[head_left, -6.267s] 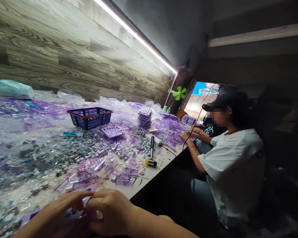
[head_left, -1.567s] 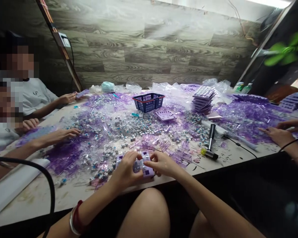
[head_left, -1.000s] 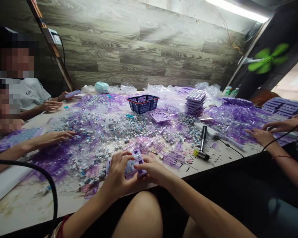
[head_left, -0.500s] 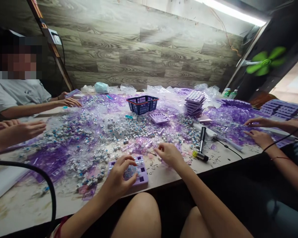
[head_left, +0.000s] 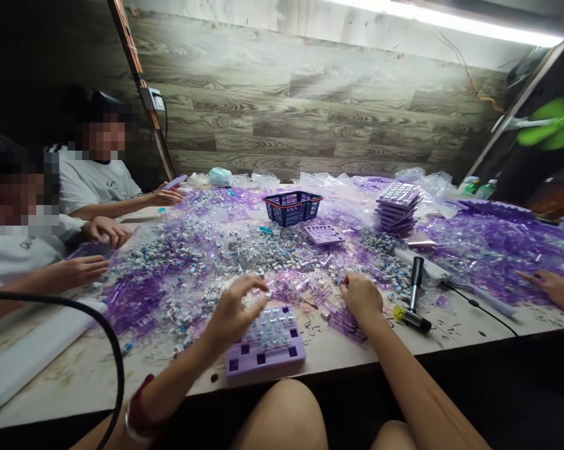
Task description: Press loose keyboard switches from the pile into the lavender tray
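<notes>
My left hand [head_left: 237, 312] hovers over the upper left of a purple tray [head_left: 267, 364], its fingers curved with a gap between thumb and forefinger. Clear square pieces [head_left: 276, 330] fill the middle of this tray, and dark square holes show around them. To the right, my right hand [head_left: 363, 297] is closed, fingertips pinched together at the edge of the parts heap; whatever they hold is hidden. Transparent purple strips [head_left: 345, 322] lie just below it on the table.
A heap of small white and blue parts [head_left: 244, 250] spreads across the table. Beyond it stand a dark basket [head_left: 293, 209] and a stack of purple trays [head_left: 398, 209]. A black-handled hammer [head_left: 416, 281] lies at right. Co-workers' hands [head_left: 106, 231] work at left, another hand [head_left: 556, 287] at right.
The view has swung left. My left hand has lifted off the tray's middle toward its upper left, baring the clear pieces. The right hand has shifted slightly away from the tray.
</notes>
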`<state>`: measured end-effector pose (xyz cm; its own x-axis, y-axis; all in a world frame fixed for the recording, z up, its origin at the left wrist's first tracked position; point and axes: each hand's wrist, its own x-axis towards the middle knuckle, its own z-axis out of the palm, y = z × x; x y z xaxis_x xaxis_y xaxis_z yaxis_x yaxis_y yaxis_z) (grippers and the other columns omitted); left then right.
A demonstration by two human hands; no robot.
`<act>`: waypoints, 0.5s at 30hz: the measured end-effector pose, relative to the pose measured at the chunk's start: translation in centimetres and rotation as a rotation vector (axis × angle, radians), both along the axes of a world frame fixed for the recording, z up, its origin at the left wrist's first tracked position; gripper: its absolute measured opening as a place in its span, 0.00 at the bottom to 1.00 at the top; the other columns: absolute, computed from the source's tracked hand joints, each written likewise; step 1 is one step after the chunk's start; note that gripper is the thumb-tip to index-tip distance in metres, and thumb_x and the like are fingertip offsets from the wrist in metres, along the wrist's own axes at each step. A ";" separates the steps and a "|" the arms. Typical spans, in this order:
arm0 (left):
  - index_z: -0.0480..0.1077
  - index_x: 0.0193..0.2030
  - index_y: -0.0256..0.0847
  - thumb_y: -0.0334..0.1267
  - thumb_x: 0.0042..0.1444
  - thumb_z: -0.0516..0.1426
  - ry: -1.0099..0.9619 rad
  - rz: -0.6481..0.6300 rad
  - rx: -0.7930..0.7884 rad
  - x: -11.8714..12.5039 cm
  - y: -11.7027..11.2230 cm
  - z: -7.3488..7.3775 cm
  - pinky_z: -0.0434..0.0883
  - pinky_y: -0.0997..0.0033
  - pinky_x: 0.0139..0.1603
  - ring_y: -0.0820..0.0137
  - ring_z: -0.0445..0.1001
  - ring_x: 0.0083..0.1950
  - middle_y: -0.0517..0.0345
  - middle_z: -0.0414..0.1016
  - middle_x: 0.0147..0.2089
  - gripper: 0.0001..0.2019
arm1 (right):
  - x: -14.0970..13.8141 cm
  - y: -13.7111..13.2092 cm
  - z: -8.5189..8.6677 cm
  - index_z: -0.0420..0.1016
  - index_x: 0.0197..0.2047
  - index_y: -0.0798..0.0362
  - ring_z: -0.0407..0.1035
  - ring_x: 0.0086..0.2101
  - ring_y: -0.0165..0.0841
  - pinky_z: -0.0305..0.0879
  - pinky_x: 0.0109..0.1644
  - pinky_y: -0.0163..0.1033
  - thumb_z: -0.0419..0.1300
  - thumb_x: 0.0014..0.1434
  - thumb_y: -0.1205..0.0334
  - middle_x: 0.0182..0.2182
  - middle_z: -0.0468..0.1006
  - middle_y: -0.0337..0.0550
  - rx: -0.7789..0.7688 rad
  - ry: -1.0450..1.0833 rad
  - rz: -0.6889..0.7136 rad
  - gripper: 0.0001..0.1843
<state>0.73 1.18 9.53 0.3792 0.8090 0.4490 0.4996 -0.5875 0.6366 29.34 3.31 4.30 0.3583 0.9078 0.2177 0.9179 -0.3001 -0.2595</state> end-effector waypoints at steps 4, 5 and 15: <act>0.70 0.43 0.37 0.40 0.55 0.53 0.361 0.194 -0.026 -2.7 6.2 2.8 0.70 0.65 0.44 0.63 0.72 0.44 0.51 0.74 0.43 0.12 | 0.3 0.2 0.3 0.76 0.37 0.60 0.72 0.37 0.46 0.62 0.36 0.42 0.56 0.54 0.69 0.36 0.76 0.57 0.054 0.061 -0.012 0.09; 0.71 0.41 0.37 0.38 0.54 0.54 0.399 0.189 -0.033 -3.1 7.6 2.9 0.70 0.66 0.43 0.63 0.73 0.43 0.52 0.75 0.42 0.11 | 0.3 0.2 0.5 0.76 0.38 0.61 0.71 0.38 0.46 0.62 0.38 0.42 0.55 0.54 0.69 0.37 0.76 0.58 0.078 0.085 -0.006 0.10; 0.72 0.33 0.35 0.26 0.48 0.55 0.564 0.100 -0.028 -3.0 11.9 -4.2 0.67 0.67 0.45 0.65 0.71 0.42 0.52 0.73 0.38 0.06 | -5.0 -3.8 2.9 0.76 0.36 0.55 0.71 0.30 0.29 0.67 0.34 0.31 0.58 0.53 0.66 0.30 0.77 0.40 0.047 0.556 0.532 0.07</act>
